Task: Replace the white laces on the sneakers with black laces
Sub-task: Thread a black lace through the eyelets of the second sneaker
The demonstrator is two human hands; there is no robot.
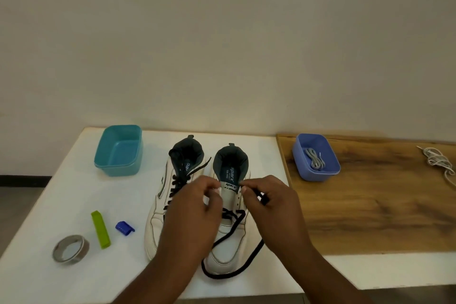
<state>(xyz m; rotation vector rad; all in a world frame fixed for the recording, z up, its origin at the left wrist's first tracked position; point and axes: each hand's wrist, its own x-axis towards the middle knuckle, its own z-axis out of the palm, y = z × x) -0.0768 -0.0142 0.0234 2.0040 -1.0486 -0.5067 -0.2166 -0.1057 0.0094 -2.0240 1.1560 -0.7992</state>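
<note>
Below the right hand (269,201), whose grip pinches it near the stiff tip, the limp black lace (233,273) loops off the right sneaker (228,245); the left hand (197,207) pinches the eyelet edge, best held there.

Left hand (195,207): bare, with no ring and no glove.
Right hand (274,205): bare too (short nails show on the fingertips).
Arms: bare all the way down, no sleeves, no watch.

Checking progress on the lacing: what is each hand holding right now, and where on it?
The right hand pinches the black lace near its free end. The left hand is at the right sneaker's eyelets; its hold cannot be told.
</note>
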